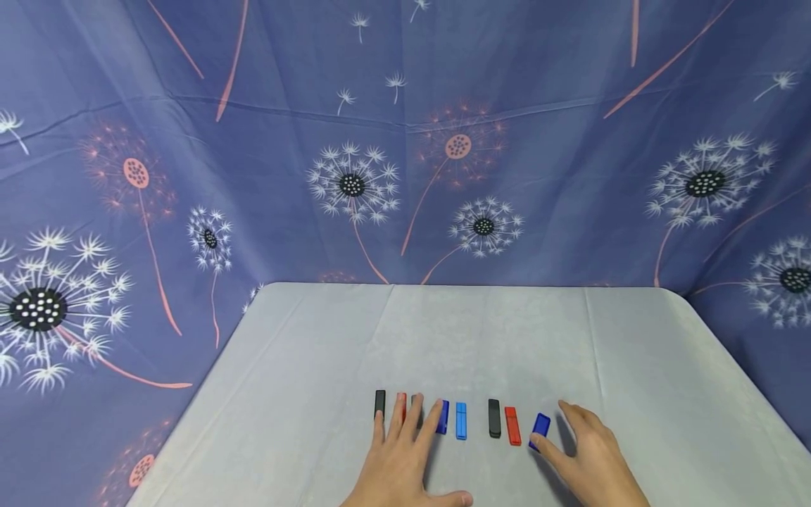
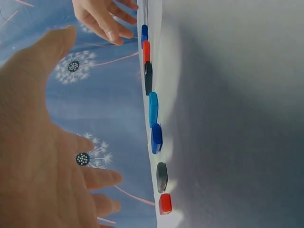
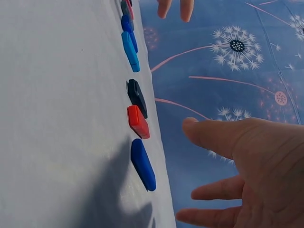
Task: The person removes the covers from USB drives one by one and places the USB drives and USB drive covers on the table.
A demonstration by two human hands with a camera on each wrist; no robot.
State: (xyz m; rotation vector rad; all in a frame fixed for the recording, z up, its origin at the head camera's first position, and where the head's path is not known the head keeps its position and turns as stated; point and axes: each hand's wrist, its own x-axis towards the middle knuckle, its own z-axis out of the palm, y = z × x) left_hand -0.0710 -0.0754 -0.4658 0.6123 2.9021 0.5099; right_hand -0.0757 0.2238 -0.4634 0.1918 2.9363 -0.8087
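Observation:
Small oblong sticks, perhaps USB drives, lie on the pale tabletop in a loose row. My left hand (image 1: 395, 465) is spread over the left group: a black stick (image 1: 380, 400), a red one (image 2: 165, 204), a dark grey one (image 2: 162, 177), a dark blue one (image 1: 445, 417) and a light blue one (image 1: 461, 421). Its fingers partly cover several of them in the head view. To the right lie a black stick (image 1: 494, 418), a red stick (image 1: 512, 426) and a tilted dark blue stick (image 3: 143, 165). Beside that last one, my right hand (image 1: 592, 454) hovers with thumb and fingers apart, holding nothing.
A pale cloth covers the table (image 1: 481, 338), whose far corners are rounded. Blue fabric (image 1: 405, 141) printed with dandelions hangs behind the table and along both sides. The hands cast shadows on the cloth.

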